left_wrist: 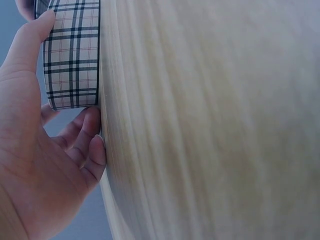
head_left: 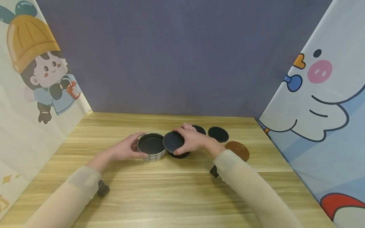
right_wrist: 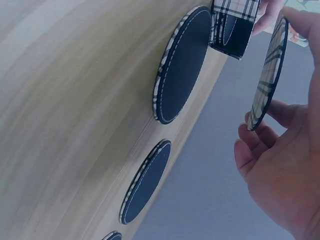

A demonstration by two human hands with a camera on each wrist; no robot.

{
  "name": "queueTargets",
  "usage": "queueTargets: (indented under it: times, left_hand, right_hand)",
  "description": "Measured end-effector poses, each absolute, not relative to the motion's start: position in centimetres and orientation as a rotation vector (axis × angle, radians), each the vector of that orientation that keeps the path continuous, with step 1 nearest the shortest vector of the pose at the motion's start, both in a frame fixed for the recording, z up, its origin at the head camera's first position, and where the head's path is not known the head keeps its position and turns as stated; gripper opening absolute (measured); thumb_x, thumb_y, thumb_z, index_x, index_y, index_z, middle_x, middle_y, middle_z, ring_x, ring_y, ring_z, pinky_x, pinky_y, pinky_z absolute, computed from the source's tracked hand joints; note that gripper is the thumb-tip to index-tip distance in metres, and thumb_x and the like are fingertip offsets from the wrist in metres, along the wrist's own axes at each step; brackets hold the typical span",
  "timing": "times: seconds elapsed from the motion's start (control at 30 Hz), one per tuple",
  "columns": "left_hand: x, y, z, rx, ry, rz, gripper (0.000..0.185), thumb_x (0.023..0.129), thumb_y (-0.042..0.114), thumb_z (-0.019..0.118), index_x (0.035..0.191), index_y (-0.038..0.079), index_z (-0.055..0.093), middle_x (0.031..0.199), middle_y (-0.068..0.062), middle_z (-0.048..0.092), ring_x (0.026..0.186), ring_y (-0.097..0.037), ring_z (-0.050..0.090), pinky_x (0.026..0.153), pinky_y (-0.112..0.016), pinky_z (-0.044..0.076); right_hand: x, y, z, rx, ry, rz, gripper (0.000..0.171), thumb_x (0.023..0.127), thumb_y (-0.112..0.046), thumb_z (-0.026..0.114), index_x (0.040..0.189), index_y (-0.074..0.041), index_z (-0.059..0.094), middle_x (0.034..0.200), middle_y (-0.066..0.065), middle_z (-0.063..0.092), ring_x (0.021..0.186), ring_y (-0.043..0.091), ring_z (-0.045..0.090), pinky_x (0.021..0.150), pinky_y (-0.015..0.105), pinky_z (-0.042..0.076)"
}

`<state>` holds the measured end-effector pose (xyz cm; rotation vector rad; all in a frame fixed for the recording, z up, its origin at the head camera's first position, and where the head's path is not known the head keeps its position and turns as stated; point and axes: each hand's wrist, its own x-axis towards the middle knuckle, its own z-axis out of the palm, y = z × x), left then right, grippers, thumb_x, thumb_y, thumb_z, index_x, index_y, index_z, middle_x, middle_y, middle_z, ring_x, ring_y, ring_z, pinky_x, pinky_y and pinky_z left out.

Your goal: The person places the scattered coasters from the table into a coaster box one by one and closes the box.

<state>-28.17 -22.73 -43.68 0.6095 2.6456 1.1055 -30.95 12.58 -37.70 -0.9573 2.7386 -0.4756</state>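
A round plaid container with a dark inside stands open on the wooden table. My left hand grips its left wall; in the left wrist view the thumb and fingers curl round the plaid side. My right hand pinches a dark round coaster by its rim and holds it tilted just right of the container. In the right wrist view this coaster shows a plaid underside. Beneath it another coaster lies flat on the table.
Two more dark coasters lie behind my right hand. A brown round lid rests to the right, near my right sleeve. Cartoon-printed panels stand on both sides, and a purple wall closes the back.
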Motion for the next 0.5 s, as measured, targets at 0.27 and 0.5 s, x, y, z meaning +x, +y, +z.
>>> queueTargets:
  times: [0.27,0.5]
  left_hand:
    - [-28.2,-22.7,-43.8,0.606,2.630,1.116,0.112,0.088,0.042,0.094,0.173,0.010,0.027,0.138,-0.027,0.052,0.111,-0.030,0.068,0.099,-0.048,0.061]
    - [-28.1,-22.8,-43.7,0.599,2.607,1.129,0.109,0.090,0.043,0.092,0.173,0.014,0.027,0.141,-0.027,0.050,0.113,-0.031,0.068,0.098,-0.046,0.061]
  right_hand:
    - [-31.6,11.1,-38.1,-0.976,2.759,-0.508,0.106,0.081,-0.057,0.086,0.169,-0.017,0.043,0.157,0.012,0.042,0.140,0.033,0.040,0.111,0.055,0.043]
    - [-32.1,9.5,-38.5,-1.004,2.771,-0.557,0.105,0.080,-0.055,0.088,0.168,-0.018,0.045,0.151,0.012,0.045,0.139,0.031,0.041,0.116,0.054,0.039]
